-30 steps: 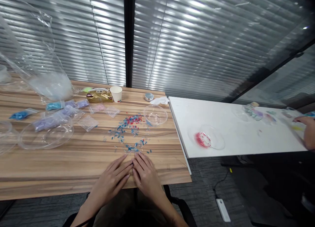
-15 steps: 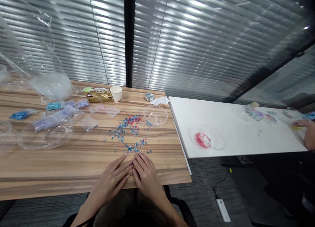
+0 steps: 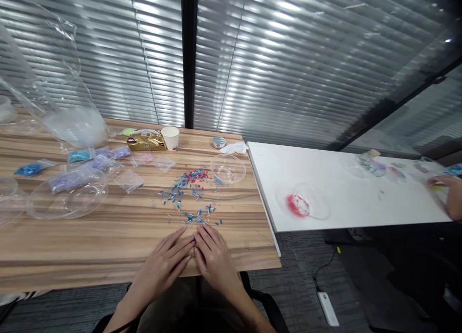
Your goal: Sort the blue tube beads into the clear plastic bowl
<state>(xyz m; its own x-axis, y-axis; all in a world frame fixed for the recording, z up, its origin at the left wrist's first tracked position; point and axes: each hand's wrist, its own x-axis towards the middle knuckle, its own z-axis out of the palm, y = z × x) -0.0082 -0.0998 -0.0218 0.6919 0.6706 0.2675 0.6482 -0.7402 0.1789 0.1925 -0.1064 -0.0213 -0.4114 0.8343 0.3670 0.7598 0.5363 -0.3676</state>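
Note:
My left hand (image 3: pixel 162 258) rests palm down at the front of the wooden table, fingers stretched out. Beside it my right hand (image 3: pixel 212 256) lies in the same way, fingertips pointing to the left and forward. The fingertips of both hands meet around a tiny dark spot, too small to name. Just beyond them small tube-shaped pieces (image 3: pixel 195 217), blue, red and clear, are scattered on the wood. Behind these, to the right, stands a clear plastic bowl (image 3: pixel 228 181).
Further left are clear bowls (image 3: pixel 68 212) and small bags of purple pieces (image 3: pixel 74 176). A gold tissue pack (image 3: pixel 146 141) and a paper cup (image 3: pixel 170 138) stand at the back. On the white table (image 3: pixel 260 164), right, sits a bowl with red pieces (image 3: pixel 296 205); another person's hand (image 3: pixel 453 193) is beyond.
My hands have hardly moved; the scattered pieces lie as before. The other person's hand at the far right has shifted slightly.

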